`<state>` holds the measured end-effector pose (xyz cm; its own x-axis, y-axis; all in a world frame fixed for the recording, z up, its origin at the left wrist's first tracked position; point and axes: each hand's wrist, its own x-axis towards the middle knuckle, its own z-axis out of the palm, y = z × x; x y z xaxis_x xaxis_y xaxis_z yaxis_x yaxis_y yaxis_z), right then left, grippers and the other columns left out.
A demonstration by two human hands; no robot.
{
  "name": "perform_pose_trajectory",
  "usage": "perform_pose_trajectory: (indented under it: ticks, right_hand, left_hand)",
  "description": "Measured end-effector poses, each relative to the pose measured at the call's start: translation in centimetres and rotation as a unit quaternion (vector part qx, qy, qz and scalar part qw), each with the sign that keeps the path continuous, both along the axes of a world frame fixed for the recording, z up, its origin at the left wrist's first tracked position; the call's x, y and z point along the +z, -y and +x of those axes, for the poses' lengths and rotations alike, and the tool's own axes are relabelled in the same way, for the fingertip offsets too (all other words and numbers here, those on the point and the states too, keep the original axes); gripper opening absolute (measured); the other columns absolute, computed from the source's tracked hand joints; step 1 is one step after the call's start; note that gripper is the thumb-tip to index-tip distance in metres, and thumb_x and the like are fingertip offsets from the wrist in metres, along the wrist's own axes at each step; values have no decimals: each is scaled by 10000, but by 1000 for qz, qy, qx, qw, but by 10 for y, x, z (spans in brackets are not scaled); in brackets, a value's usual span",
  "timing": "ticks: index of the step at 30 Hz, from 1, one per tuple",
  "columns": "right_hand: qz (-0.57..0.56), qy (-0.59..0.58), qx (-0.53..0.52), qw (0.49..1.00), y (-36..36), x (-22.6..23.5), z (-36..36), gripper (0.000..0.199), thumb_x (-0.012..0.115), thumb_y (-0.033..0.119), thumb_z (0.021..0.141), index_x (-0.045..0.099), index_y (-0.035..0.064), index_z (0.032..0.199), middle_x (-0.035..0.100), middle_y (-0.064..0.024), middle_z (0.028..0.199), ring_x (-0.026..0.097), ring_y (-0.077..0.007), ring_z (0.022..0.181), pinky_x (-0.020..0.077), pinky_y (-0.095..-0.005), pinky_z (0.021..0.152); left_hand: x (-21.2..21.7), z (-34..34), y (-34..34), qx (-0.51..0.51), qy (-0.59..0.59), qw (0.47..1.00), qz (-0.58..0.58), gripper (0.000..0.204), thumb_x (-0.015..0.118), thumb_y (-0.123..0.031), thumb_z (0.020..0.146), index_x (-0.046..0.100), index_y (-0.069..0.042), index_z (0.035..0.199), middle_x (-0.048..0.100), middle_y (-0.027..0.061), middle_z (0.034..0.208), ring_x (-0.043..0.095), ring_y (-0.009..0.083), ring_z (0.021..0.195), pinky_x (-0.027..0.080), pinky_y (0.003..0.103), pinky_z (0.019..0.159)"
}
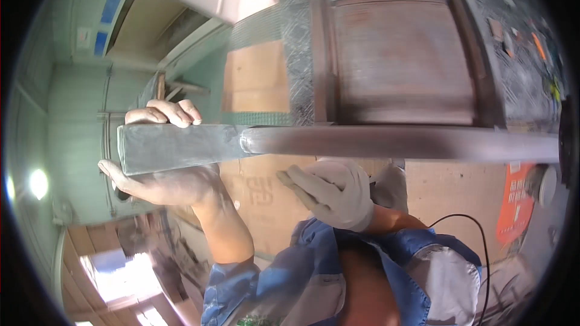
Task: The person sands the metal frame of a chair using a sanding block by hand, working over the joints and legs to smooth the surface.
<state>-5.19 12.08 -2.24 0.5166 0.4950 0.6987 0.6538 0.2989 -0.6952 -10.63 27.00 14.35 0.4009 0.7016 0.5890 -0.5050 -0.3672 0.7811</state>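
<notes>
A long dark wooden post lies crosswise in front of me, with a dusty, squared block at its left end and a rounded shaft running right. My left hand, bare and coated in pale dust, grips the block, with fingers over the far edge and the thumb and palm along the near edge. My right hand, in a whitish glove, is just below the shaft near the middle. Its fingers stretch out to the left, close together, and nothing shows in them. Whether it touches the post I cannot tell.
Beyond the post, a dark wooden frame with a reddish-brown panel rests on a patterned grey covering. Small tools, including an orange one, lie at the far right. Cardboard covers the green floor. A black cable curves at lower right.
</notes>
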Motion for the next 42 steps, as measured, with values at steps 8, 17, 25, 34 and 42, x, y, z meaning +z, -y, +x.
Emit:
perform_pose_trajectory:
  ticks: [8, 17, 25, 34, 42]
  right_hand:
    - [126, 43, -204, 970, -62, 21, -38, 449, 769, 142, 761, 722, 133, 1207, 659, 15, 1202, 593, -185, 962, 477, -336, 754]
    - [177, 8, -278, 944, -75, 34, -56, 342, 748, 166, 757, 739, 163, 1098, 650, 29, 1095, 583, -193, 966, 489, -323, 732]
    - [162, 0, -240, 957, -79, 10, -52, 347, 724, 205, 770, 731, 162, 1114, 632, 47, 1103, 539, -208, 874, 471, -325, 689]
    - [88, -89, -84, 989, -61, -25, -24, 246, 688, 152, 822, 692, 65, 1052, 646, -32, 939, 552, -188, 703, 470, -322, 563]
    - [148, -548, 326, 756, -71, -65, -21, 112, 681, 103, 870, 666, 7, 927, 663, -53, 673, 562, -150, 437, 461, -289, 438]
  left_hand:
    - [-10, 1, -11, -70, 26, 997, 36, 684, 286, -622, 1028, 562, -10, 899, 523, 136, 802, 465, 251, 735, 411, 397, 690]
    - [-9, -6, -10, -63, 25, 997, 36, 751, 236, -658, 1013, 595, -2, 944, 541, 180, 771, 495, 267, 697, 449, 389, 638]
    - [-3, -10, -5, -34, 2, 997, 74, 471, 343, -428, 983, 477, 22, 950, 446, 148, 896, 444, 257, 798, 426, 360, 721]
    - [-4, -5, -22, 50, 30, 994, 98, 425, 448, -400, 918, 476, 18, 844, 403, 127, 839, 419, 239, 740, 391, 348, 673]
    - [-53, -16, -18, 48, 9, 996, 75, 673, 340, -630, 966, 560, 0, 880, 488, 139, 842, 467, 274, 772, 425, 400, 685]
